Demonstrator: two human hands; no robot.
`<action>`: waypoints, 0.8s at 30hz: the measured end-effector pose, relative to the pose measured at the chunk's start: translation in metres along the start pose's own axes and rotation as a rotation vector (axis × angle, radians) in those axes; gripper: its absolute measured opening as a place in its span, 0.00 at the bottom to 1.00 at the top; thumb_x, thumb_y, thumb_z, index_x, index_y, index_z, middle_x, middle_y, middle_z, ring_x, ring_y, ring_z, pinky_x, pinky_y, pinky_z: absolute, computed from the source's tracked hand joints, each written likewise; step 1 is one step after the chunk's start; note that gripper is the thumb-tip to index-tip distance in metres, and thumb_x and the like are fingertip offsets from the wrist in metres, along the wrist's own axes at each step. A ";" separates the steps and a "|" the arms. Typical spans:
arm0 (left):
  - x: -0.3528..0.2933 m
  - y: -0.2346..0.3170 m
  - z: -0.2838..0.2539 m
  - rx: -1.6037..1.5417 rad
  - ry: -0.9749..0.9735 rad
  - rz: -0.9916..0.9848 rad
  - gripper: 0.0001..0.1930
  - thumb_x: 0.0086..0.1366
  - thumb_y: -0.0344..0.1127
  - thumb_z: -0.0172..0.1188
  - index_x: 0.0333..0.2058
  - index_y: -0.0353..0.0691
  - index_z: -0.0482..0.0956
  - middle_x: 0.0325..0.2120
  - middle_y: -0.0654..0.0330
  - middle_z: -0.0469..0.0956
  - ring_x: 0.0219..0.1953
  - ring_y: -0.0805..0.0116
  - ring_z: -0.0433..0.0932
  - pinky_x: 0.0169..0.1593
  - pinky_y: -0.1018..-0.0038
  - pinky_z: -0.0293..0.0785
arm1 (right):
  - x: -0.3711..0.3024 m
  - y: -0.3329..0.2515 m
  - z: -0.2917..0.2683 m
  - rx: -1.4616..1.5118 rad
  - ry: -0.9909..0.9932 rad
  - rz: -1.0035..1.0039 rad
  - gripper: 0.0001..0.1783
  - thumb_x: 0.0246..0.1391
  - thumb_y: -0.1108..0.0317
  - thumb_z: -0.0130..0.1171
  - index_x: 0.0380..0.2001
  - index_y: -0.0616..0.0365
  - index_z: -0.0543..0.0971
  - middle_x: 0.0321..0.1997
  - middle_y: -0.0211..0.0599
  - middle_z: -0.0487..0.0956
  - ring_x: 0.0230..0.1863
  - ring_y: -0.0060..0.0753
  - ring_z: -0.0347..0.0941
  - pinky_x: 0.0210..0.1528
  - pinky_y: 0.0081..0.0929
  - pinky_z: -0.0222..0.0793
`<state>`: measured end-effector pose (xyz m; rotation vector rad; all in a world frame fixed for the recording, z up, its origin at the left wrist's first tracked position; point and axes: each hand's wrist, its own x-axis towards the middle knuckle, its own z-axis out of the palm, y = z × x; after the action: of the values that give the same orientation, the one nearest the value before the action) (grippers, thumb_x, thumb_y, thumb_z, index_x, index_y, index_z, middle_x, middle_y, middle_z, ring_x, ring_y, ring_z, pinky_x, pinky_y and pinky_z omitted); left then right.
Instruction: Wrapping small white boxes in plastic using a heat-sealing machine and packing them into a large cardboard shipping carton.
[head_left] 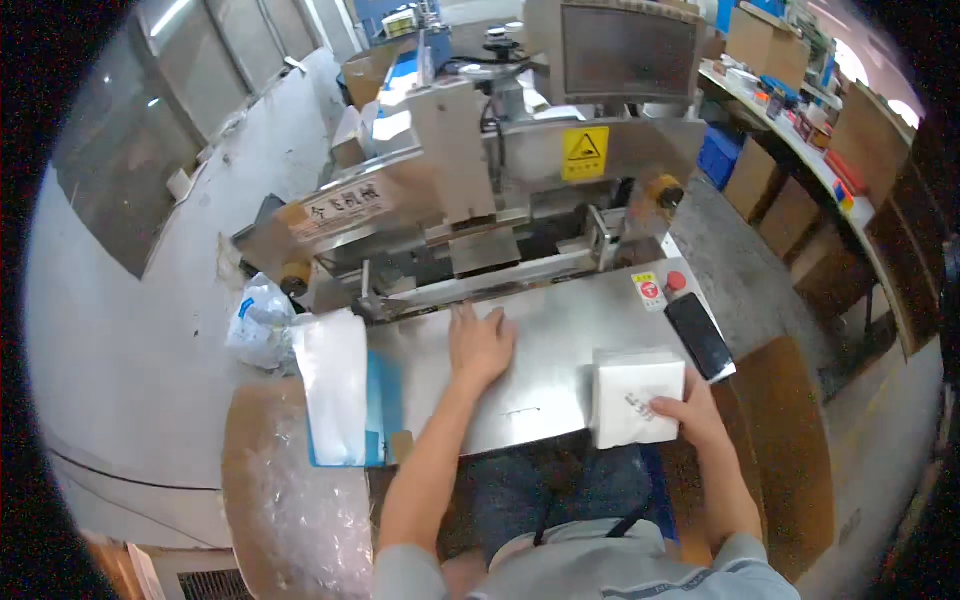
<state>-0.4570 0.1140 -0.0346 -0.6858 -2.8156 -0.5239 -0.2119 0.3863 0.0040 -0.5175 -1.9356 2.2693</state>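
Observation:
My left hand (480,348) reaches over the brushed metal worktop (555,325), its fingertips at the front edge of the machine's slot. The fingers are stretched out and slightly apart, with nothing seen in them. Toward the near right edge of the worktop, my right hand (697,412) grips a white square stack (638,400) with small dark print on its face, thumb on top and the other fingers hidden beneath. The stack is a little blurred; whether it is paper or thin packets I cannot tell. Beyond the left hand stands the metal machine (460,150) with its crossbar and rollers.
White sheets (333,385) lie on a blue holder (385,400) at the left. A black phone (699,335) and a red button (676,281) sit at the right. Cardboard boxes with clear plastic film (310,500) flank the worktop. A monitor (628,52) stands behind.

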 end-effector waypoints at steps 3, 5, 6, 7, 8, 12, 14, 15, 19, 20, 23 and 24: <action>0.061 -0.007 0.007 0.065 -0.362 -0.068 0.26 0.66 0.57 0.52 0.52 0.47 0.82 0.52 0.37 0.77 0.57 0.41 0.75 0.63 0.53 0.67 | -0.042 -0.023 -0.040 -0.079 0.155 -0.092 0.54 0.33 0.72 0.79 0.66 0.64 0.62 0.61 0.42 0.74 0.62 0.37 0.70 0.65 0.36 0.65; 0.087 -0.037 0.017 0.003 -0.503 -0.225 0.30 0.65 0.60 0.52 0.52 0.41 0.82 0.59 0.35 0.71 0.64 0.31 0.63 0.68 0.47 0.56 | -0.065 -0.038 -0.070 -0.239 0.213 -0.244 0.56 0.33 0.71 0.79 0.67 0.65 0.61 0.63 0.43 0.71 0.63 0.38 0.69 0.67 0.37 0.63; 0.092 -0.047 0.023 -0.075 -0.471 -0.251 0.31 0.65 0.60 0.51 0.49 0.38 0.82 0.55 0.35 0.74 0.62 0.33 0.68 0.66 0.49 0.60 | -0.082 -0.046 -0.087 -0.336 0.309 -0.271 0.57 0.33 0.71 0.77 0.68 0.65 0.59 0.65 0.44 0.70 0.65 0.39 0.68 0.67 0.37 0.63; 0.097 -0.051 0.027 -0.155 -0.442 -0.268 0.31 0.65 0.60 0.50 0.47 0.35 0.83 0.51 0.36 0.77 0.59 0.36 0.72 0.64 0.50 0.64 | -0.100 -0.048 -0.116 -0.475 0.403 -0.298 0.57 0.33 0.70 0.77 0.68 0.65 0.59 0.66 0.45 0.70 0.66 0.39 0.67 0.68 0.38 0.62; 0.101 -0.050 0.029 -0.074 -0.437 -0.239 0.31 0.66 0.59 0.49 0.46 0.34 0.83 0.49 0.36 0.78 0.56 0.37 0.74 0.61 0.51 0.67 | -0.120 -0.047 -0.137 -0.612 0.501 -0.314 0.57 0.33 0.70 0.76 0.69 0.65 0.59 0.66 0.45 0.69 0.67 0.40 0.66 0.69 0.38 0.62; 0.092 -0.038 0.036 0.140 -0.502 0.101 0.26 0.72 0.50 0.45 0.48 0.31 0.80 0.46 0.34 0.78 0.53 0.37 0.76 0.55 0.47 0.70 | -0.168 -0.048 -0.198 -0.879 0.681 -0.164 0.53 0.37 0.70 0.73 0.68 0.64 0.60 0.66 0.50 0.69 0.68 0.45 0.65 0.70 0.40 0.59; 0.069 -0.018 0.033 -0.259 -0.280 0.013 0.21 0.74 0.46 0.47 0.44 0.32 0.78 0.41 0.39 0.80 0.47 0.42 0.79 0.50 0.56 0.73 | -0.184 -0.033 -0.238 -1.258 0.667 -0.089 0.50 0.38 0.69 0.72 0.67 0.62 0.62 0.64 0.53 0.71 0.67 0.56 0.64 0.71 0.44 0.57; 0.051 0.041 -0.002 -0.391 -0.386 -0.180 0.18 0.74 0.44 0.51 0.43 0.31 0.78 0.44 0.43 0.81 0.46 0.50 0.80 0.49 0.62 0.72 | -0.189 -0.026 -0.253 -1.357 0.641 -0.018 0.49 0.39 0.65 0.73 0.66 0.61 0.64 0.64 0.53 0.71 0.66 0.56 0.65 0.70 0.44 0.59; -0.032 0.061 -0.004 -0.402 -0.088 0.018 0.27 0.73 0.42 0.55 0.60 0.25 0.69 0.61 0.39 0.69 0.63 0.50 0.69 0.67 0.61 0.63 | -0.158 0.091 -0.334 -1.308 0.521 0.330 0.42 0.32 0.64 0.76 0.55 0.58 0.70 0.51 0.53 0.77 0.56 0.59 0.72 0.58 0.47 0.70; -0.054 0.078 0.003 -0.316 -0.141 0.064 0.28 0.72 0.42 0.55 0.61 0.24 0.68 0.62 0.38 0.68 0.64 0.47 0.68 0.67 0.59 0.62 | -0.159 0.123 -0.343 -1.323 0.558 0.422 0.46 0.32 0.63 0.77 0.58 0.57 0.68 0.53 0.54 0.77 0.56 0.59 0.72 0.58 0.47 0.71; -0.081 0.136 0.019 -0.068 -0.305 0.317 0.30 0.71 0.41 0.55 0.62 0.22 0.64 0.64 0.35 0.63 0.67 0.38 0.62 0.70 0.54 0.57 | -0.148 0.203 -0.388 -1.349 0.403 0.631 0.49 0.34 0.60 0.76 0.61 0.57 0.66 0.55 0.54 0.76 0.57 0.59 0.72 0.58 0.48 0.71; -0.085 0.145 0.024 -0.049 -0.316 0.318 0.30 0.71 0.41 0.55 0.62 0.22 0.64 0.64 0.35 0.63 0.67 0.38 0.62 0.70 0.54 0.57 | -0.139 0.228 -0.395 -1.300 0.358 0.712 0.48 0.32 0.63 0.78 0.59 0.60 0.68 0.52 0.54 0.78 0.53 0.57 0.76 0.55 0.48 0.74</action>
<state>-0.3162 0.2092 -0.0374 -1.3014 -2.8909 -0.4612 0.0779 0.6727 -0.2425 -1.7483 -3.0242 0.5640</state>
